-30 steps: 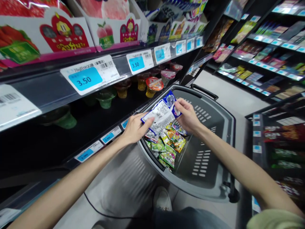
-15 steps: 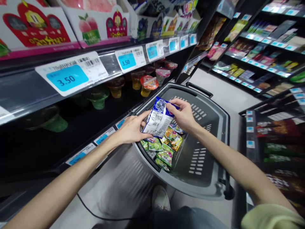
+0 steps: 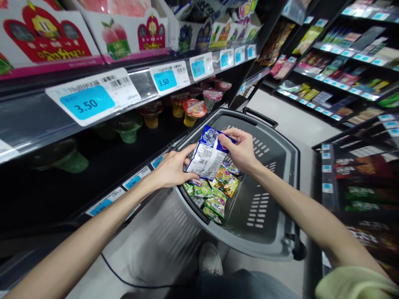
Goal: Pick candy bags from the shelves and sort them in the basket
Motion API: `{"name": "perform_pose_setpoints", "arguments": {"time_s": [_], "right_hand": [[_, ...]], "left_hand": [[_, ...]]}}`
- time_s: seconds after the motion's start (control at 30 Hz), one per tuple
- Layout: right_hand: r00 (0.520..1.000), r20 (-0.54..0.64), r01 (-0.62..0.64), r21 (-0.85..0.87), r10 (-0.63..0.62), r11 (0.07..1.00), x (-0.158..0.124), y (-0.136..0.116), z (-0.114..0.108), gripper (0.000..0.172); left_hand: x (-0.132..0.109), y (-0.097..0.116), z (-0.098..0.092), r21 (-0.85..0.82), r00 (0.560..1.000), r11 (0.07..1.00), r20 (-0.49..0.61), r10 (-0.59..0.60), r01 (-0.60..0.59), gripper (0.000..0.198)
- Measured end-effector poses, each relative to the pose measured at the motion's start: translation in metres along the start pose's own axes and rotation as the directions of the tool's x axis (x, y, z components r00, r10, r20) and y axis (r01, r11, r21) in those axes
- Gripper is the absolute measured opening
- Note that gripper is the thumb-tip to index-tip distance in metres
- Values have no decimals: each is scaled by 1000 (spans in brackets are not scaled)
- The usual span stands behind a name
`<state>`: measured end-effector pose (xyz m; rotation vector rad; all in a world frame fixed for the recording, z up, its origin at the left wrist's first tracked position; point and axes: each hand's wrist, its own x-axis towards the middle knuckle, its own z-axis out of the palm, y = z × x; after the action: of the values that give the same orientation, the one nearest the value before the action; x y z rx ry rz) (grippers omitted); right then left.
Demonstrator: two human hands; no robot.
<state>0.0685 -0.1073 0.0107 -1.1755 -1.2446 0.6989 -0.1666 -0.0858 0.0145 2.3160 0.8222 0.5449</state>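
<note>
- Left hand (image 3: 171,168): grip holding the blue packet (image 3: 207,155) by its left edge.
- Blue packet: over the basket (image 3: 269,218), near its left edge; loosening could drop it outside.
- Right hand (image 3: 243,151): grip pinching its upper right; glossiness could cause slipping.

Over my remote feed I log this as a shop, apparently a sweets aisle: barcoded price labels (image 3: 93,97), two legible at 3.50, line the shelf edge under fruit-printed display cartons (image 3: 121,37), with lidded jelly cups (image 3: 195,109) one tier down. Across the pale floor (image 3: 269,104), I note stocked, tagged racks (image 3: 338,77); nearer, a grey shopping basket (image 3: 238,209) containing small, bright snack packets (image 3: 216,202).
</note>
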Motion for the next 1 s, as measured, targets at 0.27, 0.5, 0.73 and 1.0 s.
{"name": "perform_pose_setpoints", "arguments": {"time_s": [0.27,0.5,0.73,1.0], "right_hand": [[990,-103,79,-189,-99,979,0,1,-1,22],[997,14,-72,-27,73,997,-11,-1,6,31],[880,374,-357,116,292,927,-22,-1,11,46],[883,347,-388,164,315,907,-23,5,13,33]], "left_hand": [[0,-1,6,63,997,995,-37,74,-72,54],[-1,2,8,15,996,1000,-93,-4,6,30],[-3,2,6,-42,988,997,-135,-76,71,26],[-3,-2,9,-51,979,997,-194,-62,53,34]]}}
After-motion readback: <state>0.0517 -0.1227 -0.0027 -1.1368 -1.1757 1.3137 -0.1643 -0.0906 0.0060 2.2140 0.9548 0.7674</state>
